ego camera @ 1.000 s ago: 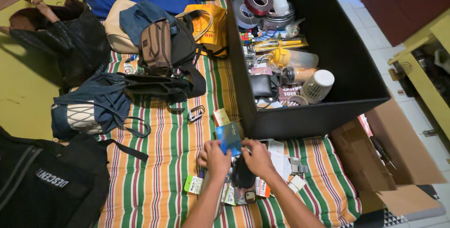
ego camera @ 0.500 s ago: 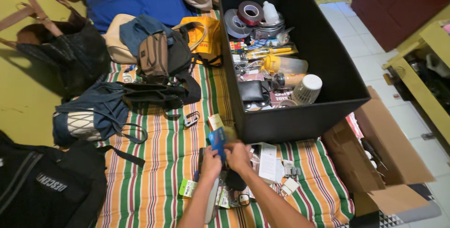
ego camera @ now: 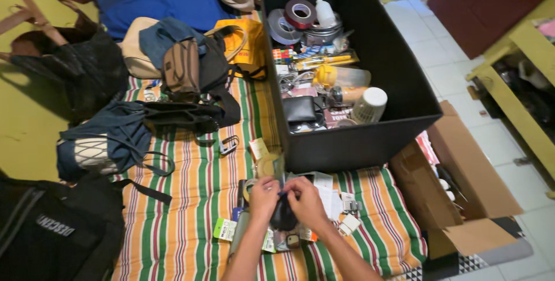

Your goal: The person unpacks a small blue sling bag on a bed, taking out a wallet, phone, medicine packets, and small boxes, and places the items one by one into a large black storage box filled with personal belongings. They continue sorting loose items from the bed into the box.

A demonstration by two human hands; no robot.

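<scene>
Both my hands meet over a small dark object point(ego camera: 284, 216), just in front of the black storage box point(ego camera: 358, 142). My left hand point(ego camera: 263, 195) pinches its upper edge with thumb and fingers, and my right hand point(ego camera: 305, 199) grips it from the other side, fingers curled closed on it. What the object is exactly, I cannot tell; it looks like a small black pouch or case. It is held a little above the striped mat point(ego camera: 191, 200), near the front wall of the box.

Under my hands, small packets and cards point(ego camera: 226, 229) lie on the mat, close to the box front. A clear tape roll point(ego camera: 267, 166) sits just beside the box's front left corner. Left of the box, well apart, lies a dark blue bag point(ego camera: 107, 142).
</scene>
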